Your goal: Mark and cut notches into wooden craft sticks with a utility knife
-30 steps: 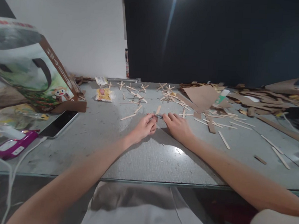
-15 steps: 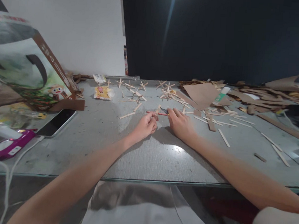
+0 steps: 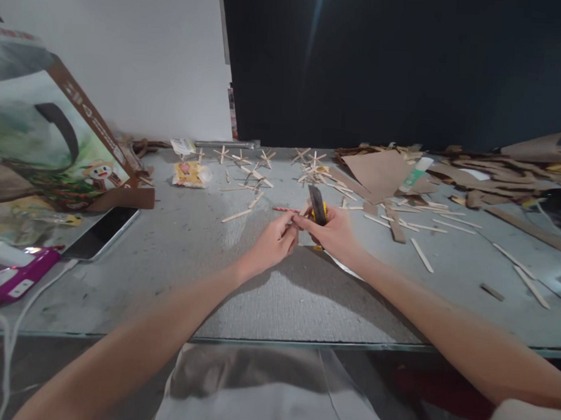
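My left hand (image 3: 275, 240) is closed, with its fingertips pinching a short wooden craft stick (image 3: 306, 207) over the middle of the table. My right hand (image 3: 339, 234) grips a box cutter (image 3: 317, 205) with dark and yellow parts, which stands tilted up from the fist. Both hands meet at the fingertips by the stick, and the right thumb reaches toward it. Just beyond them lies a thin red patterned rod (image 3: 286, 209), partly hidden by the hands. Loose craft sticks (image 3: 237, 216) lie left of my left hand.
Crossed stick shapes (image 3: 266, 158) stand along the back. Brown cardboard (image 3: 374, 174), a glue stick (image 3: 414, 175) and scattered sticks (image 3: 422, 255) lie to the right. On the left are a phone (image 3: 101, 233), a purple device (image 3: 20, 276), a white cable (image 3: 39, 283) and a large printed box (image 3: 90, 156).
My right hand has turned over and come closer to my left, raising the box cutter from low beside the rod to a tilted-up position. My left hand has barely moved.
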`<state>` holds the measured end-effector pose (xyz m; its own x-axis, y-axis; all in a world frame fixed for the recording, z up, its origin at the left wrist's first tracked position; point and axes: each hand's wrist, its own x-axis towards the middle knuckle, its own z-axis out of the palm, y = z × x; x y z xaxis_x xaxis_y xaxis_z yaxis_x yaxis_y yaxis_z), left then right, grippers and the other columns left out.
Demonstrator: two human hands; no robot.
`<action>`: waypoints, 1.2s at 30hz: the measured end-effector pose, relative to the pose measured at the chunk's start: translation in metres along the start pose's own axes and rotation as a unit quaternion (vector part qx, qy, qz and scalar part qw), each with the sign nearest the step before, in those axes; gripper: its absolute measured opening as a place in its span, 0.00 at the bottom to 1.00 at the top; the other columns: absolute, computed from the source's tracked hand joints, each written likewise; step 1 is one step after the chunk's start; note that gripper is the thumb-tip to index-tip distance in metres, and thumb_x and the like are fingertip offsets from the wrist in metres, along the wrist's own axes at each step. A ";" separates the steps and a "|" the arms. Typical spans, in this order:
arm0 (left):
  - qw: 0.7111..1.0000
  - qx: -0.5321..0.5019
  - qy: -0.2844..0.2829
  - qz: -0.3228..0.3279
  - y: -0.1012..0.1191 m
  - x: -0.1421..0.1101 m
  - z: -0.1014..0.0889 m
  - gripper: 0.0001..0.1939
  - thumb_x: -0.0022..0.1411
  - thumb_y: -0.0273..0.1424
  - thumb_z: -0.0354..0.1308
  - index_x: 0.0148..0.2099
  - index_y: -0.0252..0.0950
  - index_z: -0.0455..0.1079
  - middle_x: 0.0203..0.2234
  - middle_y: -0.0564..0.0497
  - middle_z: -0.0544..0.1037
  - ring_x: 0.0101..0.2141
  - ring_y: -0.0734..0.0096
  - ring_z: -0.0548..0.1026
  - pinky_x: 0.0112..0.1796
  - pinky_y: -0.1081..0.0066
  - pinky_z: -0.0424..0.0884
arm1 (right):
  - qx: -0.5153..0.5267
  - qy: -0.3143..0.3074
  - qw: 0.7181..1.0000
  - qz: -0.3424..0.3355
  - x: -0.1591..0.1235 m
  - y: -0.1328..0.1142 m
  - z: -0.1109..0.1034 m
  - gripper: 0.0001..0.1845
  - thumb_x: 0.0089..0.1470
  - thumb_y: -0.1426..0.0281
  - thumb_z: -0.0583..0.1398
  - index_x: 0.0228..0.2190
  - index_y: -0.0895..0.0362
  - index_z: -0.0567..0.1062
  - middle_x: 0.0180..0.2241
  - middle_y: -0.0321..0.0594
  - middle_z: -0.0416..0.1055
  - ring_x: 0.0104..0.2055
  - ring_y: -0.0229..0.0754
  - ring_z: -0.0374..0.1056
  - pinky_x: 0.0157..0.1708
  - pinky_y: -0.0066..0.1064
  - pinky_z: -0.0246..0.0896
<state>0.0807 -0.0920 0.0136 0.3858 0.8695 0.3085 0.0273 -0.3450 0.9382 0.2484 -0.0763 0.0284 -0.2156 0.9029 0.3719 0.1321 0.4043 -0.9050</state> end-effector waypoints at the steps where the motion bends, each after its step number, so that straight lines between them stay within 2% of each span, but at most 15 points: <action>1: 1.000 0.005 -0.001 -0.003 0.000 0.000 0.000 0.13 0.72 0.44 0.52 0.41 0.39 0.63 0.16 0.62 0.61 0.16 0.78 0.58 0.21 0.75 0.57 | -0.004 0.008 1.000 0.006 0.000 -0.001 0.000 0.24 0.50 0.47 0.69 0.25 0.54 0.72 0.17 0.28 0.58 0.18 0.33 0.51 0.17 0.28 0.43; 6: 0.999 -0.027 -0.012 -0.012 -0.001 0.001 0.002 0.16 0.72 0.47 0.51 0.40 0.40 0.60 0.16 0.63 0.59 0.15 0.79 0.57 0.20 0.76 0.57 | 0.064 0.024 0.996 0.058 0.002 0.001 -0.002 0.27 0.49 0.44 0.68 0.24 0.54 0.70 0.14 0.25 0.53 0.15 0.31 0.46 0.15 0.28 0.41; 9: 0.999 -0.051 -0.010 -0.008 0.003 0.002 0.002 0.20 0.71 0.52 0.51 0.39 0.41 0.59 0.15 0.64 0.60 0.14 0.79 0.55 0.19 0.76 0.56 | 0.113 0.058 0.990 0.055 0.004 0.003 -0.006 0.27 0.49 0.44 0.68 0.26 0.54 0.71 0.14 0.24 0.53 0.15 0.31 0.46 0.15 0.27 0.43; 12: 0.999 -0.051 -0.002 -0.004 0.008 0.002 0.001 0.21 0.71 0.54 0.51 0.39 0.41 0.59 0.15 0.64 0.60 0.14 0.79 0.56 0.18 0.76 0.54 | 0.104 0.092 0.989 0.045 0.005 0.005 -0.009 0.27 0.49 0.44 0.69 0.27 0.54 0.73 0.13 0.24 0.53 0.14 0.31 0.47 0.14 0.27 0.44; 19: 0.999 -0.042 0.005 0.006 0.007 0.002 0.000 0.23 0.70 0.56 0.51 0.39 0.40 0.59 0.15 0.64 0.61 0.14 0.79 0.57 0.18 0.75 0.55 | 0.076 0.065 0.994 0.041 0.003 0.003 -0.006 0.29 0.49 0.42 0.68 0.25 0.54 0.72 0.13 0.25 0.56 0.14 0.31 0.48 0.13 0.27 0.44; 27: 1.000 0.008 -0.018 0.006 0.007 0.000 -0.001 0.21 0.71 0.53 0.50 0.39 0.40 0.59 0.15 0.62 0.63 0.14 0.78 0.60 0.19 0.75 0.57 | 0.105 0.062 0.991 0.047 0.003 0.000 -0.005 0.26 0.48 0.46 0.71 0.32 0.54 0.74 0.15 0.24 0.56 0.15 0.31 0.48 0.13 0.26 0.44; 32: 0.999 0.002 -0.033 -0.013 0.006 0.000 0.000 0.19 0.72 0.49 0.50 0.36 0.41 0.57 0.16 0.62 0.61 0.15 0.77 0.59 0.20 0.74 0.57 | 0.105 0.060 0.992 0.041 0.002 -0.002 -0.005 0.25 0.47 0.48 0.72 0.30 0.54 0.73 0.14 0.24 0.56 0.14 0.31 0.49 0.13 0.26 0.44; 36: 0.998 0.003 -0.041 -0.039 0.001 -0.001 0.000 0.15 0.73 0.43 0.46 0.34 0.42 0.53 0.20 0.61 0.58 0.18 0.76 0.58 0.22 0.73 0.58 | 0.090 0.049 0.994 0.034 0.000 -0.005 -0.004 0.22 0.51 0.49 0.70 0.30 0.54 0.73 0.14 0.24 0.55 0.14 0.31 0.49 0.14 0.26 0.44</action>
<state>0.0801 -0.0937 0.0143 0.4564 0.8620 0.2204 0.0653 -0.2795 0.9579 0.2518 -0.0779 0.0337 -0.1146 0.9408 0.3191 -0.0342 0.3173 -0.9477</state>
